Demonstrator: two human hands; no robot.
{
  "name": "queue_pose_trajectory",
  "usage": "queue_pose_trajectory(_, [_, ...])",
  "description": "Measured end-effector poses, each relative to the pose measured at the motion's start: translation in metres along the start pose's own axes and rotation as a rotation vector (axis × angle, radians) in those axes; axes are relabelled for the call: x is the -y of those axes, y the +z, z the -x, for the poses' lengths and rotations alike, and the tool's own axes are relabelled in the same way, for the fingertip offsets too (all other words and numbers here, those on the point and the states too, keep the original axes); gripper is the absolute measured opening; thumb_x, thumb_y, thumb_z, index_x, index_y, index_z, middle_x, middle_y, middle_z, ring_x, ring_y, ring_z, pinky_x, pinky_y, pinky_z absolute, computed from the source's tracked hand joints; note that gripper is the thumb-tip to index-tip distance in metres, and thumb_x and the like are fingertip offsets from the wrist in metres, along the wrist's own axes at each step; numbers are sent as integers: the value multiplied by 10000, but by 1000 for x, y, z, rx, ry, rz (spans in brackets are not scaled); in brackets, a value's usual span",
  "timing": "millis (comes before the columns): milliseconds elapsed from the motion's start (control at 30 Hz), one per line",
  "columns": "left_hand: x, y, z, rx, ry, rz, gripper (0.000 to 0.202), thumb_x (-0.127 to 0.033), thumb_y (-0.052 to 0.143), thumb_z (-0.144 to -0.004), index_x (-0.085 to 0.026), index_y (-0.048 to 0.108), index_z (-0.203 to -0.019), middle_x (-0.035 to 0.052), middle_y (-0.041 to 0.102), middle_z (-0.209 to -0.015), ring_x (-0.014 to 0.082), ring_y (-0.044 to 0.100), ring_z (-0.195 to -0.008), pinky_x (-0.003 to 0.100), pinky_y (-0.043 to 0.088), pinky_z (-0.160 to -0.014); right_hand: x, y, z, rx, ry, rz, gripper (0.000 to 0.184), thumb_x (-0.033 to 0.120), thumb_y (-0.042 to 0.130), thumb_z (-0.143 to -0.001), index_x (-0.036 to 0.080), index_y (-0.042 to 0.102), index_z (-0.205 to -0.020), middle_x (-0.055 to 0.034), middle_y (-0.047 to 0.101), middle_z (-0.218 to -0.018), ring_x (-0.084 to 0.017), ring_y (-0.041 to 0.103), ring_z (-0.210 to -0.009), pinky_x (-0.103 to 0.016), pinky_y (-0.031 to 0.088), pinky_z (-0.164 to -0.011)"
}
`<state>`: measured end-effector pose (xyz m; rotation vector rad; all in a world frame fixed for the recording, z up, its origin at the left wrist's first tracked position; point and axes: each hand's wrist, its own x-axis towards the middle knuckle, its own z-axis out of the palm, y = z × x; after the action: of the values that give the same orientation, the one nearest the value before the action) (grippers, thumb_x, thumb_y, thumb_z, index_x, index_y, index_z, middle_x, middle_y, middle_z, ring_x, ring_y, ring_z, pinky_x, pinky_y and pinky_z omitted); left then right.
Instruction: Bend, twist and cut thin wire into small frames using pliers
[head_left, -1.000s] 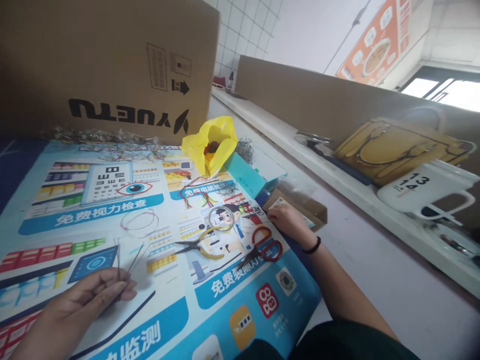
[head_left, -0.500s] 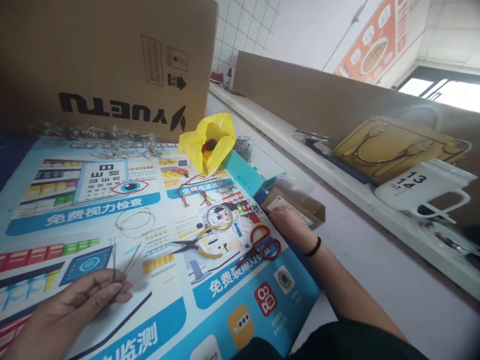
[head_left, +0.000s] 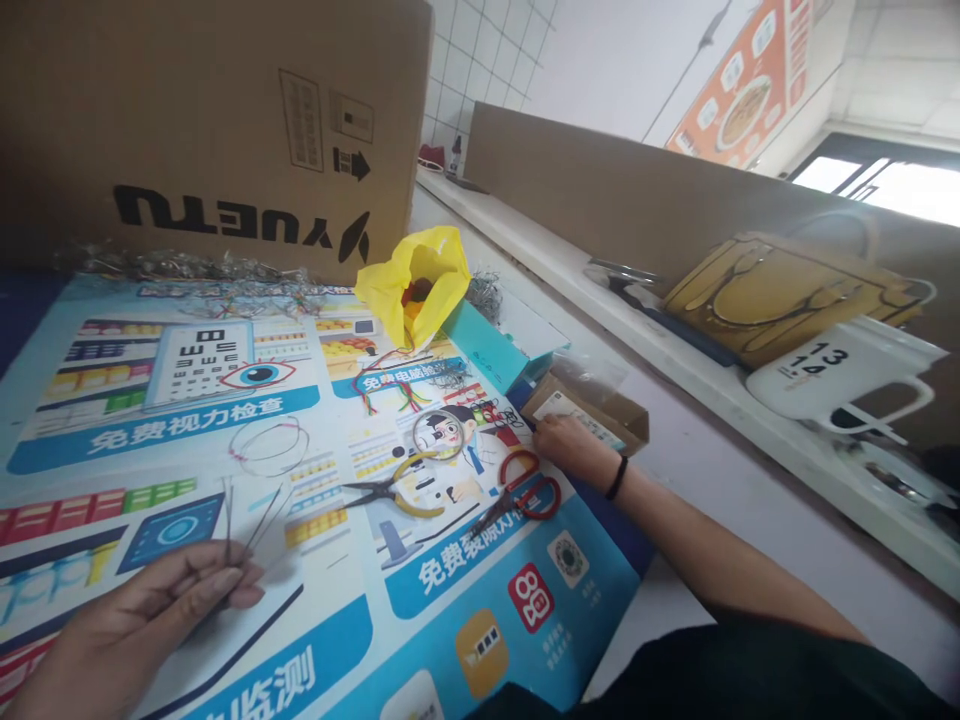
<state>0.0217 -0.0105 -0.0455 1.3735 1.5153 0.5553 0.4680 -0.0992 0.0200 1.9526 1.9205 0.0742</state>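
My left hand rests at the lower left of a printed poster, its fingers pinched on a few thin metal wires that stick up from them. My right hand reaches to the poster's right edge, fingers curled down against a small cardboard box with a white card on it; what the fingers hold is hidden. Red-handled scissors lie just left of that hand. Yellow-handled pliers lie mid-poster, beside a wire ring.
A large brown carton stands at the back, with tangled wire along its base. A yellow plastic bag and a teal box sit behind the tools. A ledge on the right carries a white mug-shaped sign.
My right hand has slid slightly back and left along the cardboard box's edge, and the view has shifted a little. My left hand keeps its pinch on the wires.
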Motion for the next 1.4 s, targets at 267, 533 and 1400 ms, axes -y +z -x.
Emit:
queue_pose_trajectory(267, [-12,0,6,138,-126,280,533,-636,726,-505,-223,629,-828,-9,742,-793,229,668,-875,271,507,-840,49,-38,16,-40,-26,-886,165,220,511,-821,151,660,-823,-21,665,-752,-120,583,-656,-213,425,-594])
queue_pose_trajectory(533, [-29,4,25,88,119,455,230,-360,625,-732,-181,618,-877,38,717,-783,190,663,-782,318,483,-807,215,-62,-48,-24,-341,-1306,126,210,548,-760,159,648,-704,19,582,-584,-96,493,-543,-199,345,-499])
queue_pose_trajectory(1400, [-6,14,12,-106,331,149,146,-293,538,-784,-213,659,-802,6,708,-894,200,632,-892,329,461,-856,283,-54,-66,-417,-412,-637,219,193,502,-822,175,654,-665,-39,686,-711,-138,585,-657,-253,301,-583])
